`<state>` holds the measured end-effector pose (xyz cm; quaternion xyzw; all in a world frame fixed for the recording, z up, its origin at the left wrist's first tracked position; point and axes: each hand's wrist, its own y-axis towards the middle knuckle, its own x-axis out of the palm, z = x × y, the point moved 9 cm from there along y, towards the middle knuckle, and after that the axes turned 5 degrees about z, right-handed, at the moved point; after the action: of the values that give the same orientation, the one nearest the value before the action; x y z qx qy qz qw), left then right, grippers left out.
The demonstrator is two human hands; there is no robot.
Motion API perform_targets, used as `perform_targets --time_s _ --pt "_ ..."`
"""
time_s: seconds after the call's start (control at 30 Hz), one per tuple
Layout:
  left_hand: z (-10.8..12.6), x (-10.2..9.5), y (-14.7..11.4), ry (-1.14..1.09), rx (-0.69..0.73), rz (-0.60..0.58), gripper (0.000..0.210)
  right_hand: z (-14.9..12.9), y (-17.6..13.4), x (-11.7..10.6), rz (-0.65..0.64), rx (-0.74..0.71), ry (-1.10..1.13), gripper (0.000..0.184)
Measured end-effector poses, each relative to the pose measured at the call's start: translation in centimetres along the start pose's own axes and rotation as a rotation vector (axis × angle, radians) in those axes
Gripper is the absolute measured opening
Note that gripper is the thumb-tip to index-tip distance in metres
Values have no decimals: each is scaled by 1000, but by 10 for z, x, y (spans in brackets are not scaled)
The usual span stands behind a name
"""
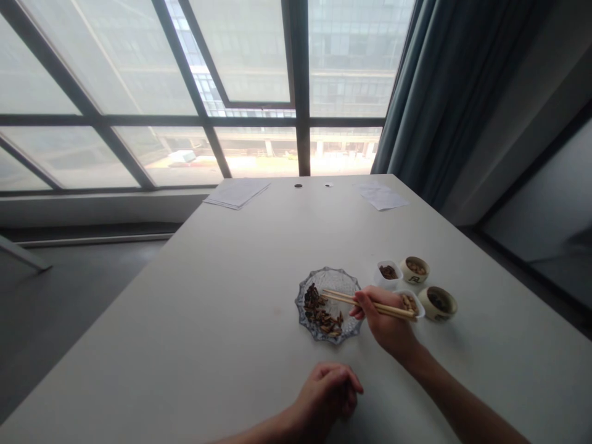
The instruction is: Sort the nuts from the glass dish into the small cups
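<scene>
Chopsticks (340, 297) are gripped in my right hand (387, 322), their tips over the scalloped clear glass dish (340, 280). Dark brown dried pieces (326, 319) lie along the dish's left and lower side; whether the tips pinch one I cannot tell. Nearer to me, my left hand (329, 390) rests on the table with its fingers curled closed and nothing visible in it. Just behind my right hand is a white plastic tub (420, 306) of pale tan pieces, partly covered by the hand. Another white tub (389, 282) holds brown bits.
Two cream cups stand on the right: the far cup (415, 279) contains brownish pieces, the near cup (441, 314) dark contents. Paper sheets (238, 192) lie at the far left of the white table (222, 296), and more paper (383, 196) at the far right.
</scene>
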<state>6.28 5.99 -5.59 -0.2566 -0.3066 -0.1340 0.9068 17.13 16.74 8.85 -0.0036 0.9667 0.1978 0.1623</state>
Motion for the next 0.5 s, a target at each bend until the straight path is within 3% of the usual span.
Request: perform_targets --time_s 0.5 --pt "-7 -2 4 -30 -42 -33 50 10 -2 18 -20 102 78 44"
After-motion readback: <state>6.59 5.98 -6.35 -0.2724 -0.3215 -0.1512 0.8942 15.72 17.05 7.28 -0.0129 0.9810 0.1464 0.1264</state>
